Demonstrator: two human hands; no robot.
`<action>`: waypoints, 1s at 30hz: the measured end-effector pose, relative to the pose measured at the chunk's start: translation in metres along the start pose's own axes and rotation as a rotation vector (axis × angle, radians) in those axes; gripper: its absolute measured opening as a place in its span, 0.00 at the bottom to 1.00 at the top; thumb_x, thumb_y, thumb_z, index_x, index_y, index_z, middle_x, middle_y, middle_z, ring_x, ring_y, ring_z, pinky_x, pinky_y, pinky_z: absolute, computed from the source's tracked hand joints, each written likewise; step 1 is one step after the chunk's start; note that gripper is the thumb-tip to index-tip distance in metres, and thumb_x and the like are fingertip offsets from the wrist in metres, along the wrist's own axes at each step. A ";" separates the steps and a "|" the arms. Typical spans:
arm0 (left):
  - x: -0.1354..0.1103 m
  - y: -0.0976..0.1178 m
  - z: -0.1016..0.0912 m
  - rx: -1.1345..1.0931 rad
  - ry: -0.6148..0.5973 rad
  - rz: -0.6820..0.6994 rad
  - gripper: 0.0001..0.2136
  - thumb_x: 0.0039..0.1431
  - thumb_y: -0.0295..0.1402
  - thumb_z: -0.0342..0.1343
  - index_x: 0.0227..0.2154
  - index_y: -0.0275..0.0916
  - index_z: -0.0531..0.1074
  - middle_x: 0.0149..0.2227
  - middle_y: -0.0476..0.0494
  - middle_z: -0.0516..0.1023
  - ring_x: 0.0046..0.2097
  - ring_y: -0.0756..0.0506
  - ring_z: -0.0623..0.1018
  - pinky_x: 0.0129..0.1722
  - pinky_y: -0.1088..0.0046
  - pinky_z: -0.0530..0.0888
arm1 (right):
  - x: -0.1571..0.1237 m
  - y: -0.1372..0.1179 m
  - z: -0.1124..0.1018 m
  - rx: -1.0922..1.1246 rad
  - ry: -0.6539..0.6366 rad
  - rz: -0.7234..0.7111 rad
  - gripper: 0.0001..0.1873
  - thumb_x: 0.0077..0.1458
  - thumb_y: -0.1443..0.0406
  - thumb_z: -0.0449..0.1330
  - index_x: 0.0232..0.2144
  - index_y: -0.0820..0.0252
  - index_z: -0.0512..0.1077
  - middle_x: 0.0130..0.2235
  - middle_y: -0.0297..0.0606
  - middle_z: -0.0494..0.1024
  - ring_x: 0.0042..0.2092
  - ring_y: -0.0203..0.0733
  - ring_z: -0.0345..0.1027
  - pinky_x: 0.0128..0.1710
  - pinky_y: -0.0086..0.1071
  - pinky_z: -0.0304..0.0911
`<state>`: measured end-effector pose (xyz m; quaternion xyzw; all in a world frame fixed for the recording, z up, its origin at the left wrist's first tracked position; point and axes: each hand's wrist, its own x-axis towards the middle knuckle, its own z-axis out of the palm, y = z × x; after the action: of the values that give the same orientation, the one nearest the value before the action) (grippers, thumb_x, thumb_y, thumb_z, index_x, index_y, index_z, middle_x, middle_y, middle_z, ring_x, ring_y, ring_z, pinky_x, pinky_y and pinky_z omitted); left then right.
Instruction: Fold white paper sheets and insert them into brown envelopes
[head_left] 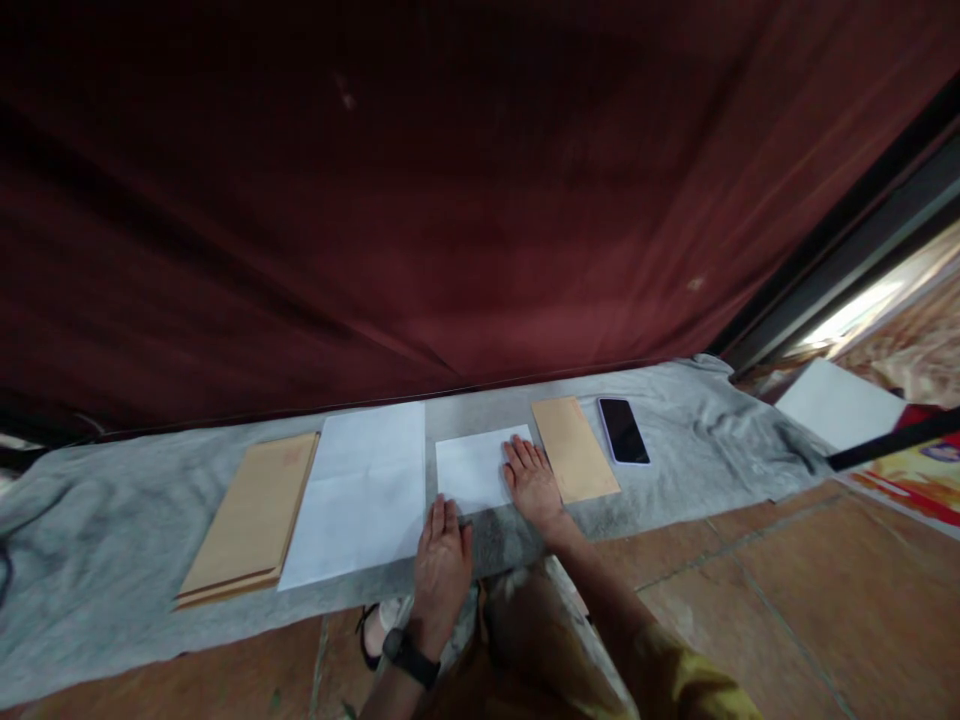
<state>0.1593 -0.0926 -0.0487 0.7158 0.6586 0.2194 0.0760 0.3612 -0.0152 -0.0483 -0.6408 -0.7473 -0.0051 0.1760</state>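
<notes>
Right at the small white sheet (472,470), the left hand (442,565) rests straight-fingered at its near left corner, the right hand (534,485) lies palm-down over its right side, neither gripping anything! The sheet's on grey cloth (697,450), large white paper (360,495) to its left, stacked envelopes (251,515) farther left; to its right, a lone brown envelope (576,450), then the phone (624,432).

The small white paper sheet (472,465) was laid flat on the gray cloth (697,430), positioned between a larger white sheet (364,490) and a brown envelope (574,450).
</notes>
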 end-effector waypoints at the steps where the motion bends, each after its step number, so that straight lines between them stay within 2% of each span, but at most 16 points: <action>1: 0.000 -0.003 0.000 -0.051 0.001 -0.012 0.23 0.65 0.33 0.46 0.61 0.30 0.66 0.65 0.28 0.67 0.65 0.36 0.67 0.63 0.56 0.68 | 0.000 -0.001 -0.001 -0.004 -0.002 0.006 0.26 0.70 0.61 0.47 0.66 0.62 0.61 0.68 0.45 0.60 0.69 0.49 0.53 0.67 0.46 0.50; 4: 0.005 -0.011 -0.002 -0.170 0.005 -0.073 0.25 0.65 0.33 0.46 0.63 0.31 0.63 0.63 0.30 0.68 0.64 0.38 0.69 0.63 0.58 0.68 | -0.005 -0.009 -0.003 -0.004 -0.007 0.004 0.27 0.70 0.61 0.46 0.67 0.61 0.59 0.69 0.44 0.58 0.69 0.51 0.52 0.67 0.47 0.48; 8: 0.014 -0.017 -0.004 -0.210 0.022 -0.133 0.24 0.63 0.33 0.46 0.61 0.33 0.65 0.58 0.32 0.74 0.60 0.37 0.73 0.61 0.57 0.70 | -0.018 -0.024 -0.008 0.042 -0.042 -0.111 0.27 0.70 0.60 0.47 0.68 0.55 0.57 0.70 0.39 0.56 0.70 0.51 0.51 0.69 0.51 0.44; 10: 0.018 -0.016 -0.006 -0.193 0.026 -0.160 0.24 0.63 0.32 0.45 0.60 0.33 0.67 0.55 0.31 0.76 0.56 0.37 0.75 0.58 0.56 0.72 | -0.024 -0.030 -0.010 0.074 -0.067 -0.149 0.25 0.71 0.59 0.46 0.67 0.53 0.59 0.69 0.38 0.58 0.69 0.51 0.52 0.69 0.53 0.43; 14: 0.024 -0.010 -0.013 -0.171 0.004 -0.231 0.23 0.62 0.31 0.45 0.59 0.32 0.68 0.48 0.32 0.78 0.49 0.38 0.77 0.52 0.58 0.74 | -0.029 -0.034 -0.013 0.120 -0.087 -0.135 0.24 0.71 0.59 0.46 0.66 0.53 0.62 0.68 0.39 0.62 0.69 0.51 0.53 0.68 0.54 0.43; 19: 0.037 -0.004 -0.031 -0.306 -0.075 -0.337 0.22 0.61 0.34 0.49 0.57 0.33 0.69 0.39 0.37 0.79 0.41 0.41 0.78 0.46 0.63 0.74 | -0.028 -0.033 -0.016 0.146 -0.089 -0.129 0.24 0.70 0.60 0.47 0.65 0.55 0.62 0.67 0.42 0.63 0.69 0.51 0.52 0.69 0.54 0.42; 22: 0.045 -0.002 -0.041 -0.456 -0.112 -0.420 0.17 0.59 0.35 0.53 0.48 0.35 0.74 0.38 0.39 0.80 0.41 0.41 0.78 0.44 0.65 0.72 | -0.028 -0.032 -0.017 0.169 -0.085 -0.127 0.24 0.70 0.62 0.46 0.64 0.59 0.64 0.66 0.44 0.65 0.68 0.49 0.54 0.69 0.51 0.45; 25: 0.049 -0.001 -0.047 -0.569 -0.176 -0.465 0.07 0.55 0.36 0.56 0.31 0.39 0.75 0.28 0.46 0.77 0.33 0.44 0.77 0.37 0.69 0.71 | -0.031 -0.030 -0.018 0.190 -0.067 -0.131 0.23 0.70 0.65 0.46 0.62 0.62 0.66 0.65 0.45 0.66 0.67 0.47 0.57 0.68 0.48 0.47; 27: 0.050 -0.001 -0.048 -0.610 -0.205 -0.485 0.08 0.53 0.37 0.57 0.24 0.41 0.72 0.21 0.50 0.72 0.27 0.46 0.74 0.30 0.71 0.68 | -0.034 -0.029 -0.019 0.206 -0.051 -0.137 0.22 0.69 0.66 0.46 0.61 0.62 0.67 0.64 0.45 0.68 0.66 0.46 0.58 0.68 0.47 0.48; 30: 0.047 0.002 -0.048 -0.709 -0.247 -0.531 0.12 0.52 0.42 0.57 0.21 0.42 0.68 0.17 0.53 0.68 0.21 0.49 0.71 0.23 0.74 0.65 | -0.042 -0.031 -0.022 0.234 -0.032 -0.153 0.21 0.70 0.65 0.47 0.60 0.61 0.68 0.62 0.45 0.70 0.64 0.45 0.60 0.67 0.47 0.49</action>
<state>0.1425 -0.0553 0.0051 0.4731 0.6895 0.3170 0.4476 0.3420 -0.0663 -0.0323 -0.5569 -0.7923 0.0787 0.2366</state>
